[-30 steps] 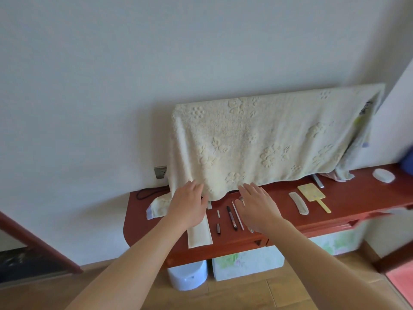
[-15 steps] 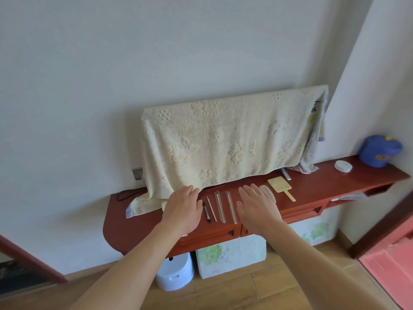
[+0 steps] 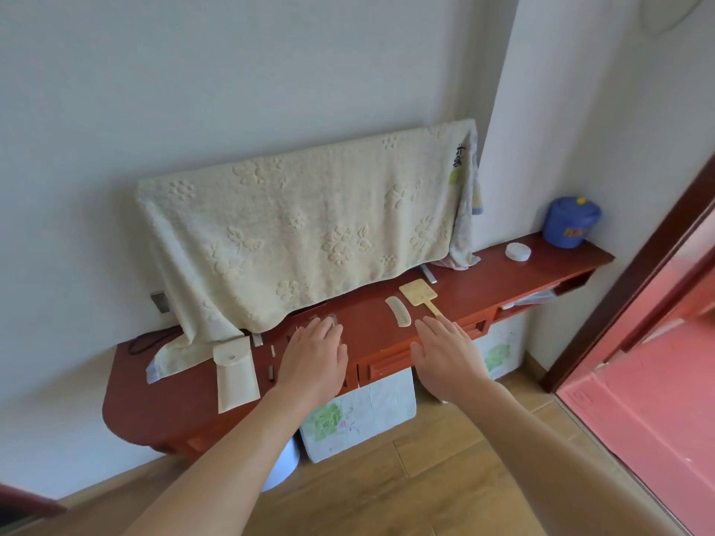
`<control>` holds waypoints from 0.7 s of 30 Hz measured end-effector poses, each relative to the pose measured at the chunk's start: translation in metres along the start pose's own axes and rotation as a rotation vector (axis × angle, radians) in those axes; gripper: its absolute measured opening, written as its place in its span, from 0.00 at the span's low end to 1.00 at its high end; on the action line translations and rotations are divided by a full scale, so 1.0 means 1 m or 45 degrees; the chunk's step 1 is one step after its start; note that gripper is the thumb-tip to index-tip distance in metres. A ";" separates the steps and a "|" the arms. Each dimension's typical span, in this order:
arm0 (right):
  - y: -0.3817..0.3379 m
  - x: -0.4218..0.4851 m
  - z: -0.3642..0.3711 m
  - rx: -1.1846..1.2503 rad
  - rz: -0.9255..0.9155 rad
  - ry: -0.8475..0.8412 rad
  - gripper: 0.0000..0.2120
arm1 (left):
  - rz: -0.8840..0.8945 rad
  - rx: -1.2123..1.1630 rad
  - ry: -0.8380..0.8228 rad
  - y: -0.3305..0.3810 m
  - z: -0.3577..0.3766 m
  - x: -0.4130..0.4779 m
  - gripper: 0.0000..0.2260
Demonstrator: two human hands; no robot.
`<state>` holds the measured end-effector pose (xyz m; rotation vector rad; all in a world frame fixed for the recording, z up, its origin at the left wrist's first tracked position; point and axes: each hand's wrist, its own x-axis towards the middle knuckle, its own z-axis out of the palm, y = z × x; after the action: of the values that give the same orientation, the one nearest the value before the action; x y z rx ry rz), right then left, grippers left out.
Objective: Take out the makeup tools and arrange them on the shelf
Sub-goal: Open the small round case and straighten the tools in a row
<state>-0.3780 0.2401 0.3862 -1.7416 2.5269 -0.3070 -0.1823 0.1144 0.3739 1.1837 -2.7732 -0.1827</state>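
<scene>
Now your right hand (image 3: 445,353), flat and empty, has drifted toward the comb (image 3: 398,321); your left hand (image 3: 315,357), equally flat, seemingly covers the slim tools (image 3: 271,372), so arranging looks nearly finished.

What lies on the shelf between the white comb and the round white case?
Head view: a yellow paddle next to the comb, then red shelf up to the case.

On the red wooden shelf (image 3: 483,280), a cream fabric pouch (image 3: 236,371) lies left, a pale curved comb (image 3: 398,321) just left of a yellow paddle mirror (image 3: 418,295), a blue lidded tub (image 3: 570,222) far right.
</scene>
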 end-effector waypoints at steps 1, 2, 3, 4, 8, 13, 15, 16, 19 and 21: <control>0.006 0.000 -0.002 -0.013 0.024 -0.003 0.22 | 0.013 -0.012 -0.011 0.004 0.002 0.007 0.22; 0.012 0.000 -0.004 -0.019 0.051 -0.006 0.22 | 0.031 -0.024 -0.022 0.009 0.003 0.015 0.23; 0.019 0.000 -0.006 -0.026 0.073 -0.001 0.21 | 0.049 -0.041 -0.030 0.014 0.005 0.023 0.23; 0.026 -0.001 -0.007 -0.036 0.094 0.006 0.21 | 0.066 -0.060 -0.034 0.021 0.006 0.032 0.23; 0.059 0.002 -0.012 -0.051 0.241 0.037 0.21 | 0.187 -0.085 -0.041 0.053 0.006 0.062 0.23; 0.112 -0.004 -0.017 -0.040 0.327 0.075 0.21 | 0.302 -0.068 -0.038 0.105 0.014 0.097 0.21; 0.143 -0.003 -0.020 -0.077 0.323 0.098 0.20 | 0.324 -0.042 -0.048 0.130 0.024 0.116 0.21; 0.158 -0.002 -0.022 -0.081 0.322 0.109 0.19 | 0.332 -0.033 -0.043 0.142 0.029 0.124 0.22; 0.213 0.002 -0.031 -0.080 0.309 0.119 0.18 | 0.334 -0.036 -0.045 0.189 0.042 0.150 0.22; 0.250 0.008 -0.037 -0.090 0.284 0.116 0.19 | 0.298 -0.044 -0.063 0.222 0.049 0.165 0.22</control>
<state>-0.6160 0.3233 0.3738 -1.4784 2.7966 -0.2928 -0.4610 0.1507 0.3709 0.8483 -2.9092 -0.2381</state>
